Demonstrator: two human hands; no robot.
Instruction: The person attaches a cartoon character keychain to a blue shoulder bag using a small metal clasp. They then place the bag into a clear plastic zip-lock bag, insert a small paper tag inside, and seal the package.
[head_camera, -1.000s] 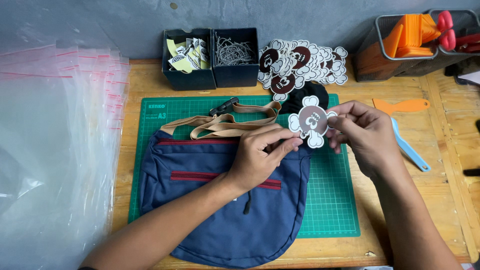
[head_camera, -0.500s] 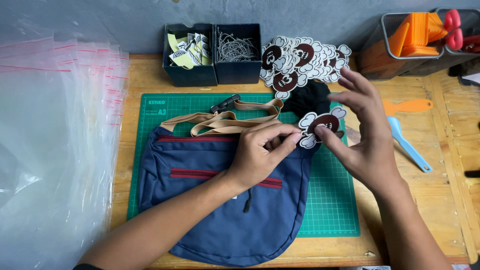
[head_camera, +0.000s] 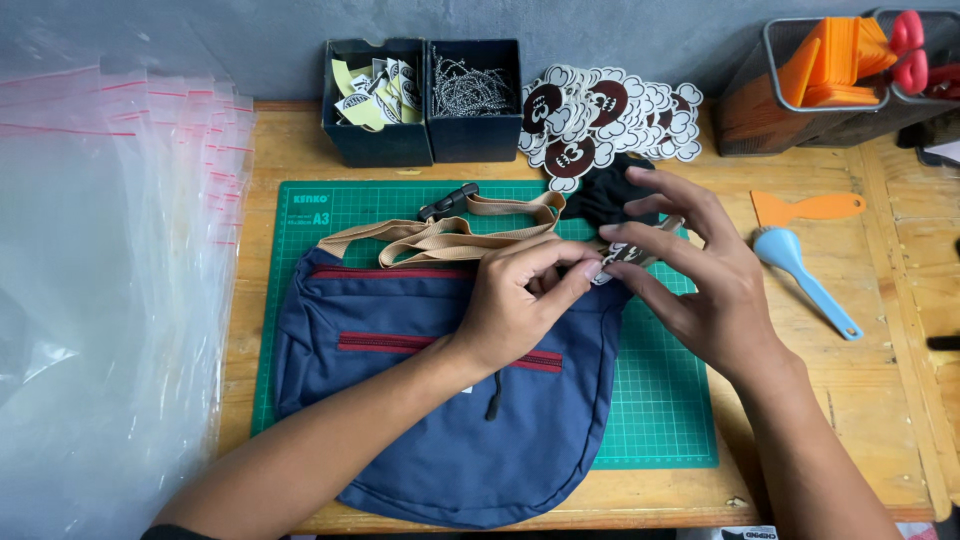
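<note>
A navy blue sling bag (head_camera: 400, 400) with red zippers and a tan strap (head_camera: 450, 232) lies on a green cutting mat (head_camera: 660, 400). My left hand (head_camera: 520, 300) rests on the bag's upper right corner, its fingertips pinching there. My right hand (head_camera: 690, 270) holds a flower-shaped white and brown paper tag (head_camera: 630, 255) tilted almost edge-on, right against the left fingertips at that corner. A small black item (head_camera: 600, 195) lies just behind my hands.
A stack of clear plastic bags (head_camera: 100, 300) covers the left of the wooden table. Two dark boxes (head_camera: 420, 145) with labels and ball chains stand at the back. A pile of similar tags (head_camera: 610, 110), a wire basket (head_camera: 800, 90), an orange scraper (head_camera: 805, 207) and a blue scoop (head_camera: 805, 280) lie to the right.
My right hand has lowered the paper tag from in front of me down to the bag's upper right corner, tilting it flat. My left hand stays on the bag.
</note>
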